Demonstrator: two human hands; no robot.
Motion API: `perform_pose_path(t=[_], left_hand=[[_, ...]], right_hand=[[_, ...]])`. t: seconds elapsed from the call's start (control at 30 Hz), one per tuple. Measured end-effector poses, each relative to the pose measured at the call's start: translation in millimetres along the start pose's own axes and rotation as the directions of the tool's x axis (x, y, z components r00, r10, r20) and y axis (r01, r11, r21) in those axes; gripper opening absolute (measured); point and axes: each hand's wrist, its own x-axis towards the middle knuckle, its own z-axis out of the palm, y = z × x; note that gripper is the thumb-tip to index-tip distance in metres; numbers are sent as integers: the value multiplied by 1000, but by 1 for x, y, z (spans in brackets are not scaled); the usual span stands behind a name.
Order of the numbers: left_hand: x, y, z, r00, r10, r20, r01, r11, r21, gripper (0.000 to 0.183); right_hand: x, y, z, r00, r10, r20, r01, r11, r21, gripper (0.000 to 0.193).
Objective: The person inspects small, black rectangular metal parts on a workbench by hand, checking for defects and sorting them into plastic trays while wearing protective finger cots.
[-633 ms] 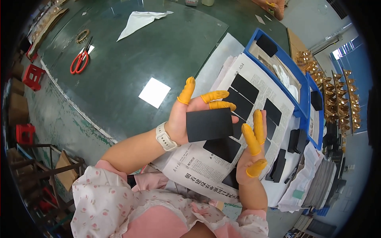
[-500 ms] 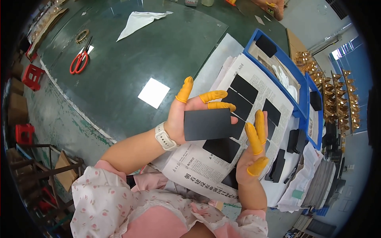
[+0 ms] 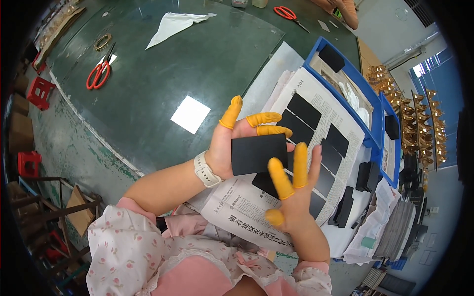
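Observation:
A flat black rectangular piece [image 3: 258,155] lies across the palm and fingers of my left hand [image 3: 220,149], which supports it from behind. Yellow finger cots cover several fingertips on both hands. My right hand [image 3: 297,206] is beside the piece's lower right corner, its fingers apart and nothing visible in its grasp. Whether a fingertip touches that corner, I cannot tell. Beneath both hands is a newspaper [image 3: 237,214], with several similar black pieces [image 3: 304,111] laid out on it in rows. My right hand and the held piece partly hide some of them.
On the green table are a white square [image 3: 190,115], red-handled scissors [image 3: 100,71], a brass-coloured ring [image 3: 102,42] and a white cloth [image 3: 173,28]. Blue trays [image 3: 377,129] stand right, one holding white gloves [image 3: 353,101]. Another person's arm [image 3: 345,12] and second scissors [image 3: 286,12] are beyond.
My right hand has moved left to the held piece, uncovering pieces on the newspaper. My left hand barely shifts. At the far side, red-handled scissors now lie in view and the other person's hand has moved.

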Motion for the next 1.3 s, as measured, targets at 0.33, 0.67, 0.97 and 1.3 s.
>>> perform_pose_path(t=[0.33, 0.67, 0.97, 1.3], left_hand=[[1, -7, 1, 998, 23, -58, -18, 996, 92, 88], [3, -1, -8, 992, -93, 86, 103, 986, -131, 97], [2, -2, -1, 995, -94, -21, 93, 994, -59, 99], [-3, -11, 2, 974, -175, 147, 177, 984, -6, 95]], right_hand=[[7, -23, -4, 930, -233, 284, 234, 972, 31, 73], [-5, 5, 4, 958, 149, -246, -83, 962, 260, 69], [-1, 2, 7, 968, 164, -191, -121, 968, 220, 80], [5, 8, -3, 955, 195, -223, -227, 965, -129, 90]])
